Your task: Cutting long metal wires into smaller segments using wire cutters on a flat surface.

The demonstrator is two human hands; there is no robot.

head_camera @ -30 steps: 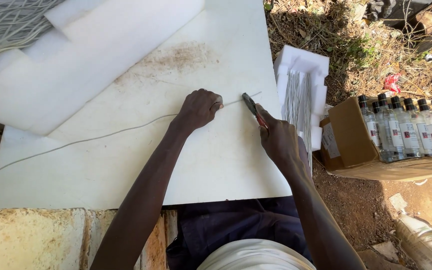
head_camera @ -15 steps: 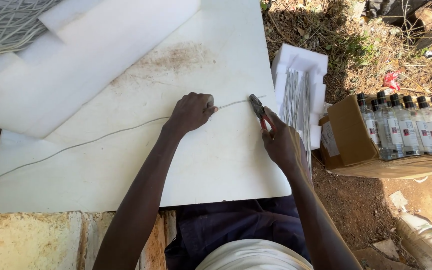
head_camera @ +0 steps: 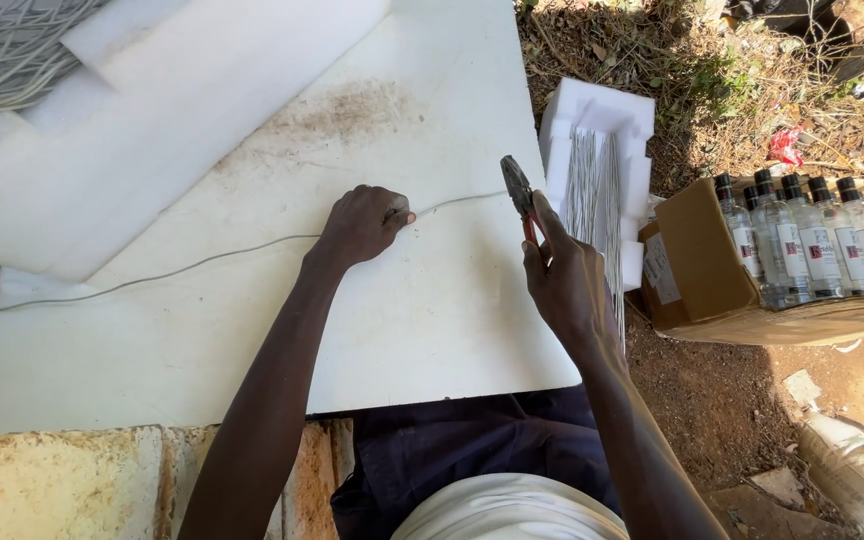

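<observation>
Seen from above at an outdoor workbench: left hand pressed down and pinched on a thin grey wire at mid-frame, holding it flat against a white board. Right hand closed around the red handles of pliers, lifted just right of centre, nose pointing up; jaws apparently together and gripping nothing, the wire's free end stopping just short of them. Wire trailing from the pinch leftward to the board's left edge. Likely light, springy and slippery, prone to whip or curl when released; best taken close to the end, with the other hand pinning it near the cut. At upper left, white foam slabs and a tangle of more wire. Right of the board, a white foam tray holding straight cut lengths. At right edge, an open brown cardboard box of clear glass bottles with dark caps and pale labels bearing a red mark; small white sticker on the box flap.
</observation>
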